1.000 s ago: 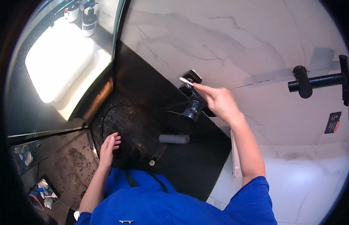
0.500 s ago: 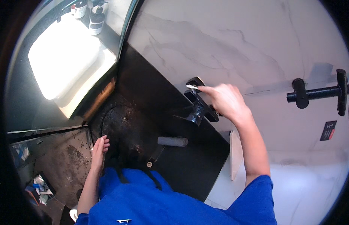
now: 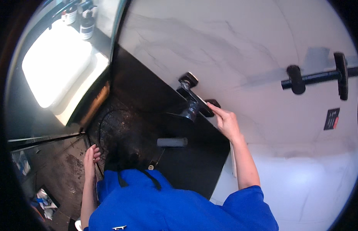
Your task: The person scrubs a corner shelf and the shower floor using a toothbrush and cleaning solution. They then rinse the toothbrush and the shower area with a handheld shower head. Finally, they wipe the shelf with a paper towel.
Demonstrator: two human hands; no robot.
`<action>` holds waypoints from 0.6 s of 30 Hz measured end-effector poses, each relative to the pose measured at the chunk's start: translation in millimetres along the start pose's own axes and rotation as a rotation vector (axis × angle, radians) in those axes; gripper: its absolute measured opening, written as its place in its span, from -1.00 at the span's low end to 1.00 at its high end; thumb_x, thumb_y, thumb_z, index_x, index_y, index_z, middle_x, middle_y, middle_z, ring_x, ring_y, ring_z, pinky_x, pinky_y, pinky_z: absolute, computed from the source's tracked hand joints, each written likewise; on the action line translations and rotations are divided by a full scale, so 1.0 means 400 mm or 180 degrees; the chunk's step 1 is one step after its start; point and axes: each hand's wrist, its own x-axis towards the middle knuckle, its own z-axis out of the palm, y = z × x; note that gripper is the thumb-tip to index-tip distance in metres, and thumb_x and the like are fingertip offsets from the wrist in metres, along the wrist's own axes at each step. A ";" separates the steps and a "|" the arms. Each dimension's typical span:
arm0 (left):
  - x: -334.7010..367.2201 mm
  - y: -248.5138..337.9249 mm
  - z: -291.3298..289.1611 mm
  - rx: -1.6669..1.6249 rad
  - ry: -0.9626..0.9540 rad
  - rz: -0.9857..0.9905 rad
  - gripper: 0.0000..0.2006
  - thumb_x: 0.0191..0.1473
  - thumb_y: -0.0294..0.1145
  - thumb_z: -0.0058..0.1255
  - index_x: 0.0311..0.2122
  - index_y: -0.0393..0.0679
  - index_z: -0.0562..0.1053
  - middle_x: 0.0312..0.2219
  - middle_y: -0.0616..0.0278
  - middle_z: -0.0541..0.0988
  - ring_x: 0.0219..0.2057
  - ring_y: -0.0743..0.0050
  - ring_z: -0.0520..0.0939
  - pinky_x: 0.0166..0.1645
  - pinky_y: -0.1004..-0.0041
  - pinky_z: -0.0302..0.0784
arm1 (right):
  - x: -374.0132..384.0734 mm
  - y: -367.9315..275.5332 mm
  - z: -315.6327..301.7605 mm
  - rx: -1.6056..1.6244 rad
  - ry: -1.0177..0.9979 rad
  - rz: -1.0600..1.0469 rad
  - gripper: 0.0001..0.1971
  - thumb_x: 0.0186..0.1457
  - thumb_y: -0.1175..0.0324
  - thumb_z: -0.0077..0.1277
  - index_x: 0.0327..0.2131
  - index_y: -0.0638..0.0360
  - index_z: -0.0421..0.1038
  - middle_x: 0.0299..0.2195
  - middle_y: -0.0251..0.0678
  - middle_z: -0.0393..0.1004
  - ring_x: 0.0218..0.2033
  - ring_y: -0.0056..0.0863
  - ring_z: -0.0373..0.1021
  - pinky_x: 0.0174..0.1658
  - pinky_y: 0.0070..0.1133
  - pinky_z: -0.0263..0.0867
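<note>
EXPOSURE: washbasin [image 3: 57, 63] overexposed, detail lost; dark panel [image 3: 194, 158] underexposed | GLARE: diffuse patch on pale surface [image 3: 290, 181], lower right; small glints on black fitting [image 3: 192, 109] | SHADOW: soft grey, on marbled wall [image 3: 217, 42] near black pipe [image 3: 315, 78] | OPTICS: black vignette; edges bowed near rim

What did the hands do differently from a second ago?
The right hand moved along the black tap, from near its upper-left end to its lower-right end in the picture. It still seems to pinch the slim white tool, now harder to see. The open left hand shifted left, away from the grey roll. The tap, the roll and the pump bottle stayed put.
</note>
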 end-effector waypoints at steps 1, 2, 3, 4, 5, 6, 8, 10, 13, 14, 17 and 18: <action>0.003 -0.001 -0.002 0.0009 -0.0022 0.0018 -0.45 0.39 0.06 -0.18 0.24 -0.16 0.39 -0.02 0.22 0.58 -0.09 0.57 0.57 0.01 0.52 0.45 | -0.035 0.038 -0.001 0.0054 0.0149 -0.0024 -0.59 0.24 0.47 -0.01 0.10 -0.20 0.53 -0.14 -0.03 0.60 -0.14 -0.05 0.55 -0.07 -0.36 0.47; 0.007 -0.009 -0.009 0.0019 -0.0047 0.0035 -0.45 0.39 0.07 -0.18 0.24 -0.16 0.39 -0.01 0.22 0.58 -0.09 0.57 0.57 0.01 0.52 0.45 | -0.071 0.068 -0.004 0.0104 0.0299 -0.0045 -0.59 0.23 0.47 -0.01 0.10 -0.20 0.53 -0.16 -0.04 0.61 -0.16 -0.05 0.56 -0.09 -0.36 0.48; 0.009 -0.001 -0.001 0.0021 -0.0067 0.0050 -0.44 0.39 0.08 -0.17 0.24 -0.16 0.39 -0.01 0.23 0.58 -0.08 0.57 0.57 0.01 0.53 0.45 | -0.107 0.088 -0.011 0.0178 0.0373 0.0012 -0.59 0.23 0.48 -0.01 0.10 -0.21 0.54 -0.18 -0.04 0.61 -0.19 -0.05 0.56 -0.11 -0.35 0.48; 0.001 0.022 0.020 0.0142 0.0030 0.0015 -0.45 0.38 0.08 -0.15 0.24 -0.15 0.39 -0.03 0.24 0.59 -0.10 0.59 0.57 -0.01 0.54 0.45 | -0.143 0.107 -0.018 0.0250 0.0447 0.0067 -0.59 0.23 0.48 -0.01 0.10 -0.21 0.54 -0.20 -0.04 0.62 -0.22 -0.05 0.57 -0.13 -0.35 0.48; 0.013 0.013 0.032 0.0107 -0.0059 0.0017 -0.45 0.38 0.08 -0.14 0.24 -0.15 0.40 -0.04 0.26 0.59 -0.11 0.60 0.57 -0.02 0.55 0.45 | -0.168 0.122 -0.023 0.0319 0.0521 0.0118 -0.58 0.22 0.49 0.00 0.10 -0.21 0.54 -0.22 -0.04 0.62 -0.24 -0.05 0.57 -0.16 -0.34 0.48; 0.025 0.018 0.047 0.0087 -0.0137 0.0039 -0.45 0.37 0.07 -0.13 0.23 -0.16 0.40 -0.06 0.27 0.59 -0.13 0.61 0.58 -0.02 0.55 0.45 | -0.177 0.129 -0.022 0.0179 0.0488 0.0104 -0.58 0.22 0.50 0.00 0.10 -0.21 0.54 -0.23 -0.05 0.62 -0.26 -0.06 0.57 -0.17 -0.34 0.48; 0.027 0.027 0.074 0.0094 -0.0250 0.0058 -0.47 0.37 0.05 -0.10 0.21 -0.16 0.42 -0.10 0.30 0.60 -0.17 0.64 0.58 -0.05 0.57 0.45 | -0.174 0.137 -0.016 -0.0106 0.0414 0.0071 -0.57 0.21 0.52 0.00 0.10 -0.21 0.54 -0.24 -0.07 0.63 -0.28 -0.06 0.56 -0.20 -0.34 0.48; 0.028 0.055 0.116 0.0118 -0.0440 0.0048 -0.50 0.38 0.02 -0.10 0.20 -0.16 0.42 -0.10 0.30 0.60 -0.16 0.64 0.57 -0.05 0.57 0.46 | -0.168 0.147 0.015 -0.0074 0.0438 0.0055 -0.57 0.21 0.53 0.00 0.09 -0.20 0.54 -0.24 -0.07 0.63 -0.29 -0.08 0.56 -0.20 -0.34 0.49; 0.023 0.077 0.161 0.0209 -0.0523 0.0155 -0.51 0.38 0.00 -0.11 0.19 -0.16 0.43 -0.10 0.29 0.60 -0.15 0.64 0.57 -0.06 0.57 0.46 | -0.194 0.159 0.034 0.0183 0.0855 0.0073 -0.55 0.19 0.55 0.01 0.10 -0.17 0.53 -0.28 -0.05 0.62 -0.33 -0.08 0.55 -0.23 -0.35 0.48; 0.026 0.077 0.168 0.0250 -0.0514 0.0172 -0.51 0.38 0.00 -0.11 0.19 -0.16 0.44 -0.09 0.29 0.60 -0.15 0.64 0.57 -0.06 0.57 0.47 | -0.210 0.165 0.038 0.0426 0.1072 0.0179 -0.54 0.18 0.55 0.02 0.11 -0.16 0.53 -0.29 -0.05 0.62 -0.33 -0.08 0.55 -0.23 -0.35 0.48; 0.020 0.053 0.190 0.0427 -0.0620 0.0051 -0.50 0.38 0.03 -0.12 0.20 -0.14 0.43 -0.07 0.29 0.60 -0.13 0.61 0.57 -0.03 0.52 0.46 | -0.195 0.145 0.039 0.0556 0.1182 0.0184 -0.54 0.20 0.54 0.00 0.12 -0.22 0.53 -0.31 -0.08 0.61 -0.36 -0.10 0.54 -0.26 -0.35 0.47; 0.023 0.048 0.193 0.0483 -0.0698 -0.0012 -0.49 0.38 0.04 -0.13 0.21 -0.13 0.42 -0.06 0.29 0.60 -0.12 0.60 0.57 -0.01 0.50 0.46 | -0.175 0.152 0.049 0.0441 0.1053 0.0098 -0.54 0.21 0.53 0.00 0.12 -0.24 0.52 -0.32 -0.09 0.61 -0.37 -0.11 0.54 -0.27 -0.34 0.47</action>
